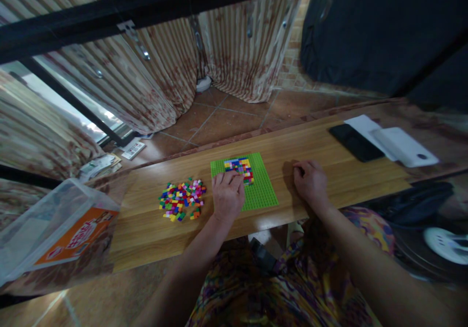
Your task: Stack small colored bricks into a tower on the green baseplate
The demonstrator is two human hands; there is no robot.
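A green baseplate (261, 190) lies on a wooden board (153, 229). A patch of small coloured bricks (239, 166) is fixed on its far part. My left hand (227, 195) rests on the plate's near left part, fingers curled, fingertips touching the edge of the brick patch; whether it pinches a brick is hidden. My right hand (310, 182) lies on the board just right of the plate, fingers curled under, nothing visible in it. A loose heap of coloured bricks (182, 200) sits left of my left hand.
A black phone (355, 142) and a white box on paper (402, 146) lie at the board's far right. A clear plastic bag with an orange label (54, 229) stands at the left. Curtains and tiled floor lie beyond. A fan (446, 244) is at the lower right.
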